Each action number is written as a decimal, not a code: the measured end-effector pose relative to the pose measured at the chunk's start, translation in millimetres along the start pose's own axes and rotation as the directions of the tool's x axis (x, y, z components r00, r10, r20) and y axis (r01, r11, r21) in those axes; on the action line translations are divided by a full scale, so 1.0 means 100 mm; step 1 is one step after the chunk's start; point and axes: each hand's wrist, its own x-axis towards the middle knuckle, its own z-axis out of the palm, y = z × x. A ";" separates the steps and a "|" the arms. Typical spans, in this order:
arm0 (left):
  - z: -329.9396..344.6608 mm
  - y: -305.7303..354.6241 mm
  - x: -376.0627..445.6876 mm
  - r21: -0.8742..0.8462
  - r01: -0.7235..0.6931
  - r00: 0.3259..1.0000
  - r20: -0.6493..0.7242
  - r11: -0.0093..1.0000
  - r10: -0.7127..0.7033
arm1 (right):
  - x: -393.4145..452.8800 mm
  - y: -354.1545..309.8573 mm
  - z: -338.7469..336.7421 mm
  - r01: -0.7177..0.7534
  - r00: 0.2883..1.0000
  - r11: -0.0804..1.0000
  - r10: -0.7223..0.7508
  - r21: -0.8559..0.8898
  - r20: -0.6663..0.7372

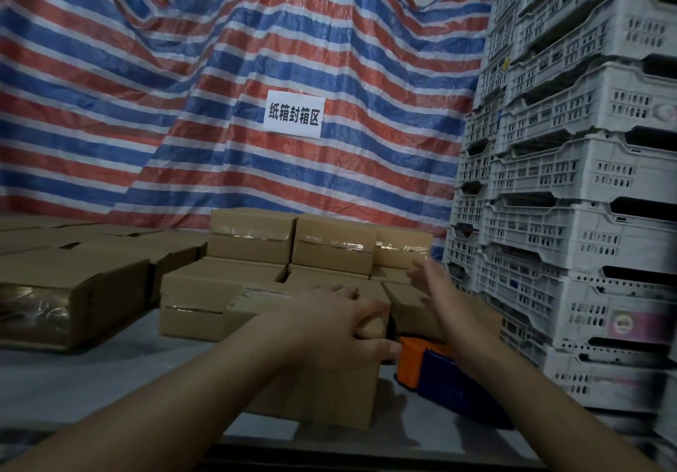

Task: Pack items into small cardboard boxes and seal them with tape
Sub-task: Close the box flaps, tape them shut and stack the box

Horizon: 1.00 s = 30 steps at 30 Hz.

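Left hand curls over the top of a small brown cardboard box at the bench's near edge; right hand, fingers spread and empty, hangs blurred above. Box looks light and stiff, best gripped by its side walls. An orange-and-blue tape dispenser sits just beside it; sealed brown cartons crowd behind.

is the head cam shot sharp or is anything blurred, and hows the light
Head view: dim, bluish light overall; the right hand is smeared by motion blur, while the left hand gripping the near box is fairly sharp; the white sign reads clearly; tape on the sealed boxes shows faint glare; the crates bow from wide-angle distortion.
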 end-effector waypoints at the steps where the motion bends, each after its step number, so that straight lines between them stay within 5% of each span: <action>1: 0.00 0.00 0.00 0.001 -0.005 1.000 -0.004 1.000 0.005 | 0.03 -0.03 0.10 -0.069 0.997 0.988 0.066 0.140 0.027; 4: 0.02 -0.01 0.01 -0.011 -0.021 0.999 -0.048 1.000 0.020 | 0.06 -0.05 0.40 -0.116 0.992 0.934 0.090 0.336 0.094; 10: 0.03 -0.08 0.00 -0.136 -0.041 0.997 -0.070 0.990 0.031 | -0.04 0.20 0.71 -0.108 0.987 0.898 0.044 0.426 0.156; 12: 0.00 -0.11 0.00 -0.285 -0.057 0.998 -0.053 0.957 0.044 | -0.05 0.21 0.72 -0.104 0.991 0.891 0.055 0.442 0.123; 15: -0.07 -0.15 -0.06 -0.619 -0.092 0.985 -0.171 0.780 -0.020 | -0.06 0.20 0.71 -0.096 0.993 0.916 0.058 0.389 0.107; 20: -0.03 -0.46 -0.40 -0.557 -0.061 0.789 -0.535 0.828 -0.301 | -0.17 0.19 0.64 -0.124 0.990 0.948 0.098 0.294 0.102; 23: 0.16 -0.72 -0.63 -0.714 0.016 0.729 -0.471 0.700 -0.497 | -0.31 0.25 0.57 -0.115 0.987 0.962 0.081 0.249 0.139; 28: 0.55 -0.82 -0.89 -0.957 -0.025 0.879 -0.159 0.289 -0.450 | -0.61 0.37 0.57 -0.058 0.954 0.987 0.010 0.152 0.301; 30: 0.64 -0.78 -0.90 -0.977 -0.038 0.890 -0.128 0.209 -0.437 | -0.64 0.40 0.60 0.018 0.957 0.995 -0.046 0.102 0.285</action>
